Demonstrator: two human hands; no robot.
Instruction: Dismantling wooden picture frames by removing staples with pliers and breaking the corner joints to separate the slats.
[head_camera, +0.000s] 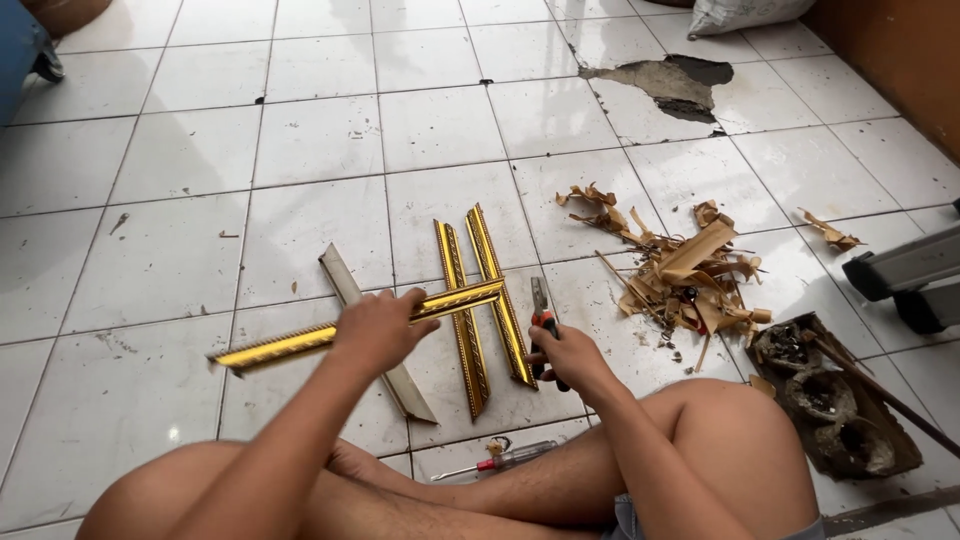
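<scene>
While the left hand (375, 330) lifts one gold moulding strip (350, 328) level above the floor, its grip wrapped around the strip's middle, the right hand (565, 352) is closed on a pair of pliers (541, 315) with red-and-black handles, their nose pointing away towards the far side. The held strip runs left to right, its right end hanging over the other pieces, apart from the pliers. By the look of it, the step in hand is cleaning up or trimming the strip's end; bringing the plier nose to that right end would call for a steady left hold and a small, careful bite so the gilded face is not marred.

Counting outward: three gold strips in all, one held and two gold strips on the floor (482, 300) lying side by side, near to far, just left of the pliers. One pale strip (375, 335) lies face-down at a slant to their left, partly hidden by the hand. One screwdriver (505, 459) with a clear handle rests near the crossed legs. To the right sits one heap of torn brown scraps (685, 270), with one stray scrap (830, 232) further right. One dark, dirty tray (835, 405) stands near right, and the tiled floor (200, 150) shows one broken patch (675, 85) at the far side.
</scene>
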